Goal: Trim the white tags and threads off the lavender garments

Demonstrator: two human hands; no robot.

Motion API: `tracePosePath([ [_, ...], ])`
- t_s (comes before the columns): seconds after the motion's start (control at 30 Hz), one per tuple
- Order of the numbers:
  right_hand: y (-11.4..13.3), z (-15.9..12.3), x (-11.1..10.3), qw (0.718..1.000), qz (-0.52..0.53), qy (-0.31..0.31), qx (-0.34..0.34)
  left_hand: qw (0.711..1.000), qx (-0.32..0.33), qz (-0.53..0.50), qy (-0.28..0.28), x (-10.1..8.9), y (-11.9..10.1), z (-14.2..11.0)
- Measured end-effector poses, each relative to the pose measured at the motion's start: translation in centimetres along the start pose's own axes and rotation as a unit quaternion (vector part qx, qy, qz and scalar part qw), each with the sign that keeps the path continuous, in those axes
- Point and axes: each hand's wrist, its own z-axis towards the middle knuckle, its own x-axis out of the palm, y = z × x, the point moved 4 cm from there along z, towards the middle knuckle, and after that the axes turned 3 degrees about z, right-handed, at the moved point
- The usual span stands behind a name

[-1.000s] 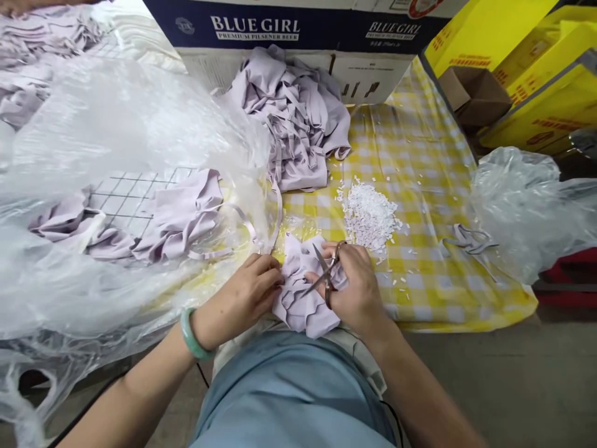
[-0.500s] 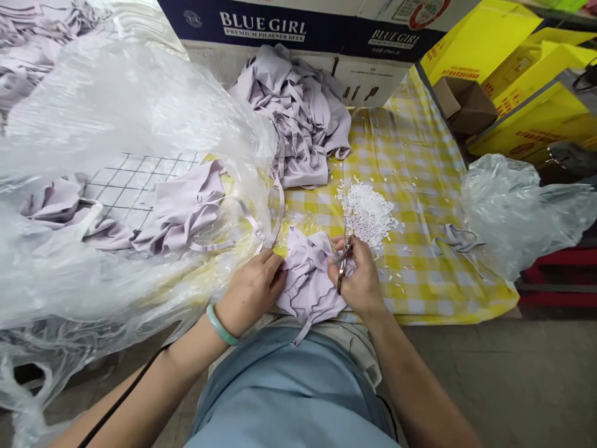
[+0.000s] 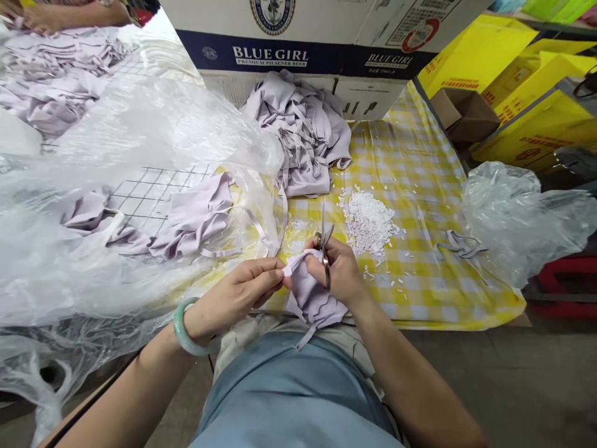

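Observation:
A pale lilac garment with thin straps (image 3: 318, 303) hangs over the table's front edge between my hands. My left hand (image 3: 258, 280) is closed, pinching a corner of it between thumb and fingertips. Around the handles of metal scissors (image 3: 325, 266) my right hand (image 3: 339, 269) is closed, and its thumb and fingers also grip the garment's upper edge. The scissor blades point away from me, slightly apart and clear of the cloth. Just beyond my right hand lies a heap of small white clippings (image 3: 370, 221).
A beer carton (image 3: 298, 53) stands at the back, with a heap of lilac garments (image 3: 303, 134) before it. Clear plastic sheeting (image 3: 153, 286) and a wire grid (image 3: 149, 193) cover the left. Yellow bags (image 3: 476, 56) stand right. Another person's hand (image 3: 44, 18) shows top left.
My left hand has taken hold of a garment corner and pulled it up and left, stretching the edge. My right hand has shifted slightly left with the scissors. A co-worker's hand has come into view.

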Motion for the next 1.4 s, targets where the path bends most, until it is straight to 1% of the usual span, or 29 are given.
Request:
tracePosePath([
  [0.07, 0.4, 0.5, 0.6, 0.996, 0.073, 0.035, 0.028, 0.995, 0.067, 0.078, -0.01, 0.1, -1.4, -0.3],
  [0.1, 0.6, 0.6, 1.1, 0.993, 0.102, 0.054, 0.035, 0.987, 0.112, 0.115, -0.027, 0.1, -2.3, -0.4],
  [0.17, 0.6, 0.8, 2.3, 0.983, 0.159, 0.084, 0.045, 0.962, 0.202, 0.165, -0.082, 0.1, -3.8, -0.5],
  [0.2, 0.6, 0.8, 2.8, 0.977, 0.186, 0.092, 0.046, 0.948, 0.239, 0.176, -0.115, 0.1, -4.4, -0.5],
  [0.27, 0.3, 0.8, 3.6, 0.971, 0.219, 0.09, 0.04, 0.932, 0.28, 0.158, -0.165, 0.2, -5.0, -0.1],
  [0.37, 0.0, 0.8, 3.7, 0.973, 0.217, 0.078, 0.028, 0.938, 0.28, 0.057, -0.194, 0.4, -4.6, 1.3],
  [0.43, -0.1, 0.6, 3.1, 0.978, 0.189, 0.08, 0.027, 0.941, 0.264, 0.004, -0.211, 0.7, -4.0, 2.4],
  [0.5, -0.1, 0.0, 1.8, 0.99, 0.126, 0.066, 0.018, 0.942, 0.244, -0.009, -0.23, 1.2, -3.2, 3.3],
  [0.53, -0.1, -0.4, 0.9, 0.996, 0.074, 0.047, 0.003, 0.943, 0.237, -0.005, -0.235, 1.6, -2.9, 3.7],
  [0.57, 0.0, -1.0, 0.0, 1.0, 0.01, 0.019, -0.015, 0.944, 0.232, 0.003, -0.234, 2.0, -2.5, 4.0],
  [0.63, 0.3, -2.4, -1.8, 0.99, -0.125, -0.034, -0.05, 0.948, 0.231, 0.03, -0.218, 3.0, -1.9, 4.5],
  [0.7, 0.4, -3.9, -2.9, 0.971, -0.224, -0.056, -0.06, 0.949, 0.246, 0.057, -0.19, 4.0, -1.5, 4.7],
  [0.77, 0.3, -5.2, -3.4, 0.959, -0.274, -0.056, -0.05, 0.95, 0.257, 0.067, -0.166, 4.9, -1.2, 5.0],
  [0.87, -0.1, -6.3, -3.6, 0.951, -0.3, -0.063, -0.029, 0.95, 0.271, 0.065, -0.138, 5.8, -1.1, 5.3],
  [1.0, -0.4, -6.6, -3.9, 0.95, -0.302, -0.08, -0.02, 0.948, 0.292, 0.071, -0.107, 6.4, -1.2, 5.6],
  [1.23, -0.4, -6.3, -4.2, 0.953, -0.291, -0.086, -0.012, 0.948, 0.284, 0.102, -0.103, 6.8, -1.3, 5.9],
  [1.4, -0.5, -6.2, -4.4, 0.955, -0.283, -0.083, -0.002, 0.944, 0.295, 0.112, -0.093, 7.0, -1.3, 5.9],
])
